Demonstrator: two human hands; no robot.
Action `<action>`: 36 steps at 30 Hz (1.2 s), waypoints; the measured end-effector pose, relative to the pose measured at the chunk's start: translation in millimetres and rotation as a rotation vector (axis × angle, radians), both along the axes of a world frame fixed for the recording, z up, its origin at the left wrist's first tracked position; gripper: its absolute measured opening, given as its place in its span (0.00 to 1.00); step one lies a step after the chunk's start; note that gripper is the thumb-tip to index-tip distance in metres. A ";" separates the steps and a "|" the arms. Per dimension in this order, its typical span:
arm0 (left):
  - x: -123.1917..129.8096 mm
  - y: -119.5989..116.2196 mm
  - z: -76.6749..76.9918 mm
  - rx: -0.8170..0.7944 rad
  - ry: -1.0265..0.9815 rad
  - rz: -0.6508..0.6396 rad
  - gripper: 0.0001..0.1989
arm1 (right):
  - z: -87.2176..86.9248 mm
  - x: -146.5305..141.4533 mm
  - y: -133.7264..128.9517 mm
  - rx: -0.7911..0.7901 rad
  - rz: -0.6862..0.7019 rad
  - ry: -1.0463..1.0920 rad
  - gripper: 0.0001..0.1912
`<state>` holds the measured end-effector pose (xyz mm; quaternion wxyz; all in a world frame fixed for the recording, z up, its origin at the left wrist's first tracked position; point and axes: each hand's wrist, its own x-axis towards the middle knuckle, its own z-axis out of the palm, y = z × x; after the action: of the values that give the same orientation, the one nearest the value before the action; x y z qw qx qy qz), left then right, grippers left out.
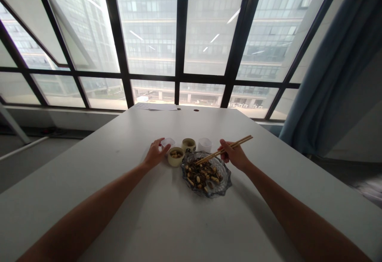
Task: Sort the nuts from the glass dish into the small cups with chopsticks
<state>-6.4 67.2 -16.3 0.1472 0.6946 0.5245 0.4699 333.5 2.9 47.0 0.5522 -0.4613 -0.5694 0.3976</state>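
Chopsticks [241, 140] are gripped in my right hand [232, 154], their tips resting among the mixed food in a clear scalloped glass dish [225, 184]. That food [203, 174] looks like dark seeds with pale, nut-like pieces. My left hand [156, 152] curls around a small clear plastic cup [168, 142], thumb in front and fingers at its far left side. Just right of that thumb stands a cream-coloured cup [176, 162] with pale brown pieces inside. Behind the dish are a second cream cup [188, 147] with dark characters and another translucent cup [204, 146].
All of this stands on a long white table [137, 214]. Sheets of paper [155, 106] lie at its far end, near two dark round spots. Beyond it is a wall of framed windows [149, 27], and a blue curtain [322, 63] hangs on the right.
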 end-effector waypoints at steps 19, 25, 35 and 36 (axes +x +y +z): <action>-0.8 -3.4 2.0 -0.075 -0.046 0.001 0.37 | -2.5 9.7 16.4 0.110 -0.418 0.597 0.29; -1.4 -2.0 0.7 -0.094 -0.031 -0.002 0.38 | -8.1 16.1 19.2 0.198 -0.493 0.488 0.30; 0.0 -4.4 3.8 -0.119 -0.011 -0.014 0.39 | -10.4 16.3 11.7 0.296 -0.429 0.098 0.30; 0.1 -4.7 4.2 -0.124 -0.010 -0.015 0.39 | -9.7 16.2 11.8 0.297 -0.429 0.106 0.30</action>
<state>-6.4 62.4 -12.1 0.1962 0.6857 0.5465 0.4390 349.8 14.7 37.3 0.7145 -0.4640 -0.4808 0.2073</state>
